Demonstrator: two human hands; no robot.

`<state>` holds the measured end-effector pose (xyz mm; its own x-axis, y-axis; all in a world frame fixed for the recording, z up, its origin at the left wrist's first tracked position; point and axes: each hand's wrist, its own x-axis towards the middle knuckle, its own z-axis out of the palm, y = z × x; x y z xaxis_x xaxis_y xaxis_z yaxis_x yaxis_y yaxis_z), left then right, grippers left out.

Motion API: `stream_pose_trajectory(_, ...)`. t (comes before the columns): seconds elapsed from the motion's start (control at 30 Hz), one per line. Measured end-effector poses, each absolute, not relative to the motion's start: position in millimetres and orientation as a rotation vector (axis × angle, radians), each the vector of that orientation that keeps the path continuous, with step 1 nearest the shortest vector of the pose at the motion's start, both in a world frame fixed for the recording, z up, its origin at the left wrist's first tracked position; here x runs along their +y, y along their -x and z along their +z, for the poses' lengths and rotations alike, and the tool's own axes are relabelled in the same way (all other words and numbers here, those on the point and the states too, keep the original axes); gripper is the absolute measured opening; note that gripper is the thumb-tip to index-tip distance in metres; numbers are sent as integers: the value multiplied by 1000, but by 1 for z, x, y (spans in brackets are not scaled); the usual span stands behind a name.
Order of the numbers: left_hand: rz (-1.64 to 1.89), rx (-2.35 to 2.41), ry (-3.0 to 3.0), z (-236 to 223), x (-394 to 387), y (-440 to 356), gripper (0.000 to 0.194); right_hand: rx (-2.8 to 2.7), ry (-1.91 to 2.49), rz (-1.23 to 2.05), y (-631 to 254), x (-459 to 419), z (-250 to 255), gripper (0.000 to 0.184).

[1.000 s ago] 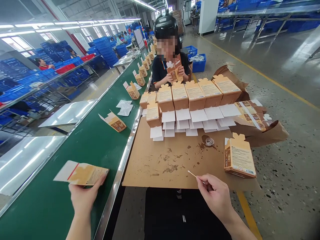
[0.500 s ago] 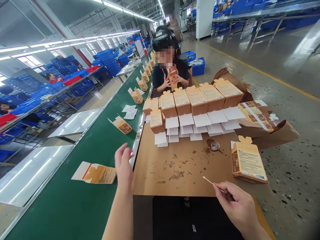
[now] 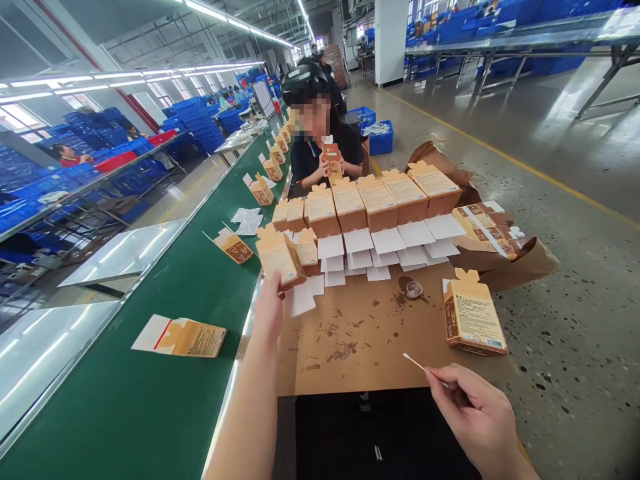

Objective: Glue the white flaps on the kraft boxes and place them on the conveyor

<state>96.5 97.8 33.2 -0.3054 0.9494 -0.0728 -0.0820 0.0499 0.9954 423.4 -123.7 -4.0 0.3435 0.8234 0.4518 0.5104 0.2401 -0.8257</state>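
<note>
My left hand grips a small tan carton by its lower end, lifted just above the brown cardboard work sheet; a white flap hangs below the carton. My right hand pinches a thin cotton swab whose white tip points left over the sheet's near edge. A row of similar cartons with open white flaps stands at the far side of the sheet. A small round glue dish sits among brown stains.
A green conveyor belt runs along my left, carrying a flat carton and several more farther up. One carton lies at the sheet's right. A person sits opposite, holding a carton. Blue crates and racks fill the background.
My left hand let go of the flat carton on the belt, swung right and picked a carton off the sheet. My right hand kept the swab and barely moved.
</note>
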Motion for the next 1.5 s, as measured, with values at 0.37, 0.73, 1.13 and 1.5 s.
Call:
stream_pose_trajectory(0.37,1120,1333,-842,-17,-12,-119,82,-1833,1240,221,-352,-92,-35,37)
stream_pose_trajectory(0.73,1097,1333,-948,-21,-20,-119,87,-1961,1331,255,-336,-83,-60,39)
stream_pose_trajectory(1.13,1068,1563,-1438,-30,-49,-119,72,-1665,1391,291,-389,-111,-36,33)
stream_pose_trajectory(1.5,1048,1723,-1499,-28,-40,-108,68,-1417,1407,562,-386,-114,-36,37)
